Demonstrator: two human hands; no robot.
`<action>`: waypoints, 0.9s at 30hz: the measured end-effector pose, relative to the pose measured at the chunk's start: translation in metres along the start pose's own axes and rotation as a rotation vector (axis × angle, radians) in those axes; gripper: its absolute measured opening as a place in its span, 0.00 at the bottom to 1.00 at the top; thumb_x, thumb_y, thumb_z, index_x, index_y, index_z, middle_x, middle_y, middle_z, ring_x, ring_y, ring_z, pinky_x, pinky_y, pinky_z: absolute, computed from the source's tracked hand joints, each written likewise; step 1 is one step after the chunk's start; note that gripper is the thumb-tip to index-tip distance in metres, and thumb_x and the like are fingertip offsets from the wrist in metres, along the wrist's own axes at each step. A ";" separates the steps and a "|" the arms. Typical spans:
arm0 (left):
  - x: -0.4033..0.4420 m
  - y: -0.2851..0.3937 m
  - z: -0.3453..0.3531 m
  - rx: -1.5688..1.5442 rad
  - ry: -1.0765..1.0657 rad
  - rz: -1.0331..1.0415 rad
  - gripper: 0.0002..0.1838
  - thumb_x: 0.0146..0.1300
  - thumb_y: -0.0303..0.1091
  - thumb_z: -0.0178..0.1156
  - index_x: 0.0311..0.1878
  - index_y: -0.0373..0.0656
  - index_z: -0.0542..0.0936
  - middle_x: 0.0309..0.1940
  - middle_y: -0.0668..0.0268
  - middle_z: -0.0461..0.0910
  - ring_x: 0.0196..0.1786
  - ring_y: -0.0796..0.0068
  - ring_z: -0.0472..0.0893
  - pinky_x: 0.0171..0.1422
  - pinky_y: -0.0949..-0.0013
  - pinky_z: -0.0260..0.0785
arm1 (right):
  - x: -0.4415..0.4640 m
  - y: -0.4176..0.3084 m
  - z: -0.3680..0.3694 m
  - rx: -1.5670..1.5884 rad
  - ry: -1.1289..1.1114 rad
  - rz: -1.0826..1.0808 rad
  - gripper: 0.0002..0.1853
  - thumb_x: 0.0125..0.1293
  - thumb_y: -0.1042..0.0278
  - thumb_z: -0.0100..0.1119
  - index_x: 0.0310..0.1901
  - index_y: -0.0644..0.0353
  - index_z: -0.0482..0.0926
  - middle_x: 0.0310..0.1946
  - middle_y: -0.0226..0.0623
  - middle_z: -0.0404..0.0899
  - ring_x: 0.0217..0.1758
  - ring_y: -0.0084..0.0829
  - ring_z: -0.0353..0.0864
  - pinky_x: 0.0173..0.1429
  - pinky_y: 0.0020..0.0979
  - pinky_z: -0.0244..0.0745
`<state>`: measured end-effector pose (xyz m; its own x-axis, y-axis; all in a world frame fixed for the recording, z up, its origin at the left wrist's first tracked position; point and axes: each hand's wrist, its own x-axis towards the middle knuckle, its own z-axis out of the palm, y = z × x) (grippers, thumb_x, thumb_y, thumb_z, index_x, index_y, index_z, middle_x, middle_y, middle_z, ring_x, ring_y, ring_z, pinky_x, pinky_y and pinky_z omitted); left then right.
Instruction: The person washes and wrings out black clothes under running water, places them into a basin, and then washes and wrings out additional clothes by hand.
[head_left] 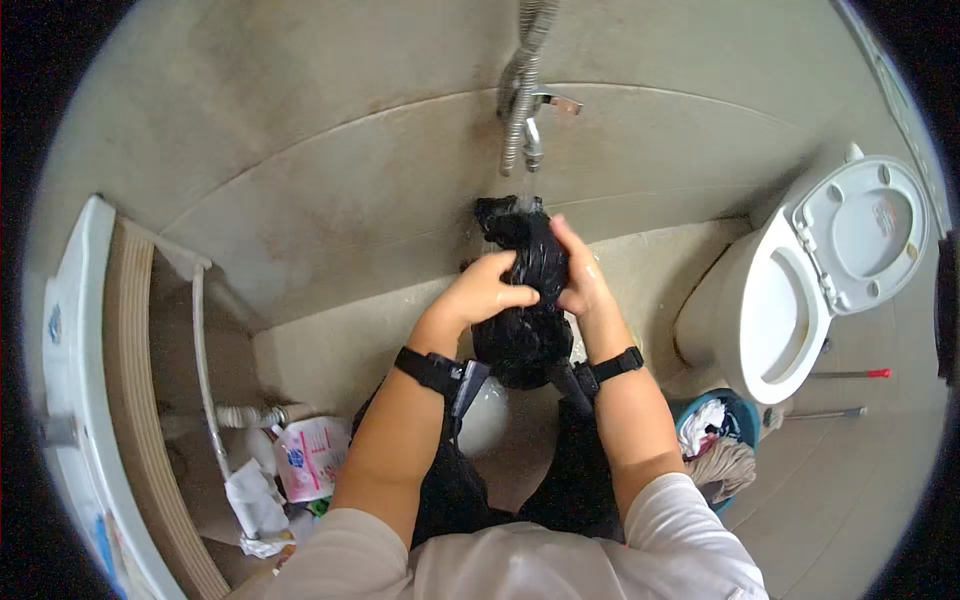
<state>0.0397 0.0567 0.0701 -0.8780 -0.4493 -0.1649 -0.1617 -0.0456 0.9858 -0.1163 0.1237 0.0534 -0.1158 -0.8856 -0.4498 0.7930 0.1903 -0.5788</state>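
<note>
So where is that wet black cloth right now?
In the head camera's view, the black cloth is near the middle, held between the left hand and right hand, just below the running tap.

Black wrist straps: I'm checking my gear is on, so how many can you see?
2. The left strap is around the wrist behind the left hand; the right strap is around the wrist behind the right hand. No others show.

Beige-grey walls (330, 80) curve around a pale floor (330, 345), a white toilet (785, 315) at right.
</note>
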 end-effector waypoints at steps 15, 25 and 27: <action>0.041 -0.017 -0.026 -1.172 0.285 -0.187 0.18 0.61 0.44 0.59 0.49 0.41 0.78 0.44 0.60 0.81 0.43 0.61 0.81 0.52 0.58 0.73 | -0.006 0.006 0.020 -0.533 0.024 -0.230 0.28 0.63 0.46 0.55 0.51 0.67 0.76 0.48 0.39 0.78 0.48 0.31 0.77 0.55 0.30 0.68; 0.042 -0.015 -0.014 -0.836 0.328 -0.025 0.22 0.56 0.26 0.60 0.56 0.41 0.71 0.49 0.61 0.77 0.51 0.65 0.77 0.57 0.60 0.69 | 0.009 -0.012 0.002 -0.085 0.206 -0.343 0.21 0.60 0.65 0.61 0.54 0.60 0.72 0.48 0.40 0.78 0.46 0.38 0.80 0.54 0.36 0.73; 0.051 -0.021 -0.019 -1.011 0.327 -0.027 0.20 0.59 0.32 0.60 0.54 0.41 0.72 0.48 0.62 0.77 0.50 0.65 0.77 0.57 0.60 0.69 | 0.021 -0.006 -0.007 -0.750 0.372 -0.807 0.22 0.54 0.78 0.58 0.53 0.63 0.70 0.48 0.43 0.76 0.50 0.41 0.77 0.56 0.36 0.71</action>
<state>0.0065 0.0182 0.0419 -0.6917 -0.6481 -0.3187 0.4021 -0.7121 0.5755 -0.1273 0.1070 0.0427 -0.6928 -0.7087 0.1332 -0.1301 -0.0588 -0.9898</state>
